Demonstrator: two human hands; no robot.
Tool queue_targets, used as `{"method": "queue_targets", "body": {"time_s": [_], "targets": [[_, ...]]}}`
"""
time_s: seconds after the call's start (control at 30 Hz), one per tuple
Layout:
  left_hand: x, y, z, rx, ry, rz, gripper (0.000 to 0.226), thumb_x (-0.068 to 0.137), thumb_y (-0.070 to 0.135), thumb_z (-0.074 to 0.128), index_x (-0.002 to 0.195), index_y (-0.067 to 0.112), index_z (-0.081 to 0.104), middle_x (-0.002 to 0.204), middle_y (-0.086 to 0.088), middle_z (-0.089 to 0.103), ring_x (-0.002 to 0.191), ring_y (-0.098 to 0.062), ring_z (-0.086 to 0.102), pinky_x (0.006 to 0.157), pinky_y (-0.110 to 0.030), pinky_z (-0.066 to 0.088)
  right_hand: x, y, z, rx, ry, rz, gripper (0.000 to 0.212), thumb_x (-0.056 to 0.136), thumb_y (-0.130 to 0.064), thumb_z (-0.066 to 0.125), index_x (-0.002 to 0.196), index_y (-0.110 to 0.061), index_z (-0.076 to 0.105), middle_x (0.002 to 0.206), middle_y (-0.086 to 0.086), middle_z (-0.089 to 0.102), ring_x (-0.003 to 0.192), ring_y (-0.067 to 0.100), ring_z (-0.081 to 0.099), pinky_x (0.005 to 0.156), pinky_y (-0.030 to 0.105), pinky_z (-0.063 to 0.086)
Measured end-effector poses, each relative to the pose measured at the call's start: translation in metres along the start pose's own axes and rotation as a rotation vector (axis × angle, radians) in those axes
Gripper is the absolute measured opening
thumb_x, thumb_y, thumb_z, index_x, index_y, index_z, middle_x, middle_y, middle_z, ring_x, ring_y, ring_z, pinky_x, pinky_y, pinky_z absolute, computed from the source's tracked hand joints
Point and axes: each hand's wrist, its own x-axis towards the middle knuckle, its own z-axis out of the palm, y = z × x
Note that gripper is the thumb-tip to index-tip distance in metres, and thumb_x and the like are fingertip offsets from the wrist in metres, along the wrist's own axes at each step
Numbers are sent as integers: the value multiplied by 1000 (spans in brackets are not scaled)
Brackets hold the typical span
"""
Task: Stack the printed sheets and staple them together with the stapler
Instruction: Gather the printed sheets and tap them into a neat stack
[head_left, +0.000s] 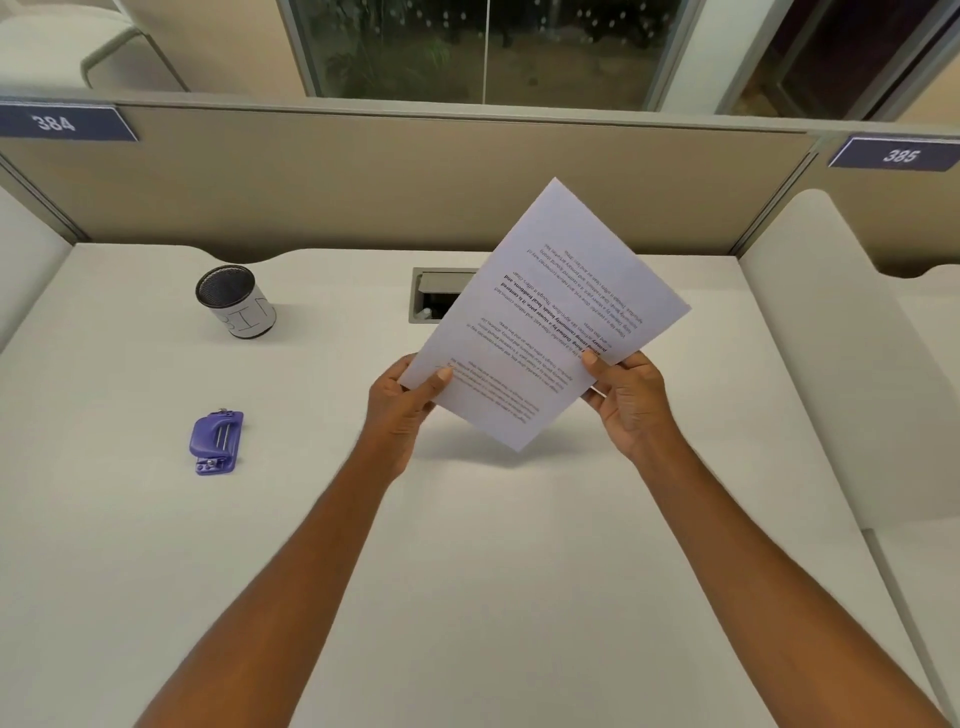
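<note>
The printed sheets (550, 317) are thin white paper, smooth and matt, with black print. The surface (467, 545) is pale, smooth and matt. At 9 o'clock from the sheets lies the stapler (216, 442), made of purple plastic with a soft shine and small shiny metal bits. At 10 o'clock stands a cup (235, 301) with a dark mesh inside and white paper wrapped round it. The wall (363, 197) at 12 o'clock looks like rough tan cloth.

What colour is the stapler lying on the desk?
Purple, with metal parts; the stapler shows in the head view.
</note>
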Motion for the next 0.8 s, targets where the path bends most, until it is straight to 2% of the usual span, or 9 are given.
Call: {"method": "queue_targets", "body": {"time_s": [0.17,0.23,0.33,0.47,0.6,0.7,0.8], "targets": [[13,18,-14,380,-96,5,22,90,20,87,111,20,82,115,-4,84,104,-20,80,90,-27,64,2,-16,-2,-163,3,-61,32,95,1,78,122,-15,76,130,8,80,120,33,76,95,49,66],[16,22,-8,437,-146,-7,22,91,22,87,112,22,82,115,0,84,105,-19,81,86,-24,65,2,-19,3,-232,-12,-89,30,95,1,78,121,-14,76,126,7,81,119,35,76,97,51,65],[19,25,10,416,-167,26,25,95,26,83,120,27,80,119,6,83,108,-16,81,83,-21,64,0,-19,16,-327,-42,-143,32,95,1,78,118,-22,79,123,1,83,109,28,80,94,44,66],[20,21,29,352,-72,85,22,99,30,78,121,31,78,120,9,83,108,-13,80,85,-23,63,0,-13,28,-380,-28,-201,33,96,-2,78,111,-32,81,114,-11,84,97,17,78,83,30,64],[19,8,29,343,0,101,25,100,26,77,126,26,76,120,7,82,111,-20,78,95,-36,64,0,-6,28,-367,-28,-208,30,96,-6,79,114,-29,80,115,-9,84,94,12,77,81,23,61],[15,-1,27,345,32,76,30,100,23,77,130,20,75,121,5,82,114,-25,77,98,-39,64,0,4,23,-344,-20,-147,29,91,-2,84,111,-23,80,110,-6,85,94,12,79,82,26,62],[10,-6,29,350,33,58,30,101,19,76,131,18,75,121,4,82,115,-25,77,102,-41,62,-2,14,20,-325,3,-95,29,87,2,86,107,-19,79,105,-6,85,92,10,80,80,23,62]]}}
